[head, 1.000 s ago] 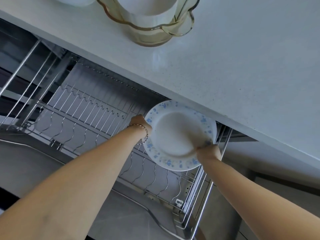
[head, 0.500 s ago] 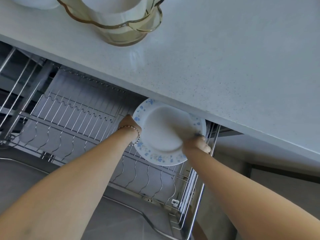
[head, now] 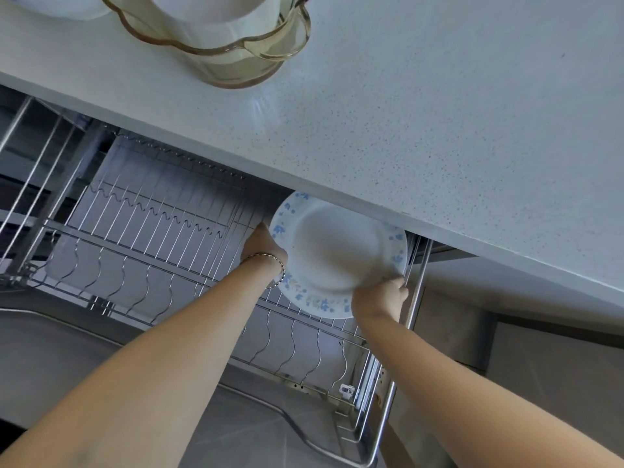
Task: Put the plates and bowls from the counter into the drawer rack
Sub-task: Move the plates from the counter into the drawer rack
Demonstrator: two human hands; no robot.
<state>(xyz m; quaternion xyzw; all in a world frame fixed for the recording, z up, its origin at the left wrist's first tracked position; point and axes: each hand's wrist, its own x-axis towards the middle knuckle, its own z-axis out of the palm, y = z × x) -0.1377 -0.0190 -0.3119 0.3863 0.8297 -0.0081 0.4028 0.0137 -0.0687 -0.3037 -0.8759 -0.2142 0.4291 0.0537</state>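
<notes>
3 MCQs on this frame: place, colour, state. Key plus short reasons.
1. The plate is A) at the right end of the drawer rack B) on a stove C) on a chair
2. Rim pattern: A) red B) blue C) black
3. Plate is A) unheld B) in one hand C) in both hands
Key: 1A, over the rack's rightmost wires; 2B, blue flowers ring the rim; 3C, left hand and right hand each hold its edge.

A grey floor (head: 256, 434) shows below, a beige cabinet panel (head: 557, 373) at right.
</notes>
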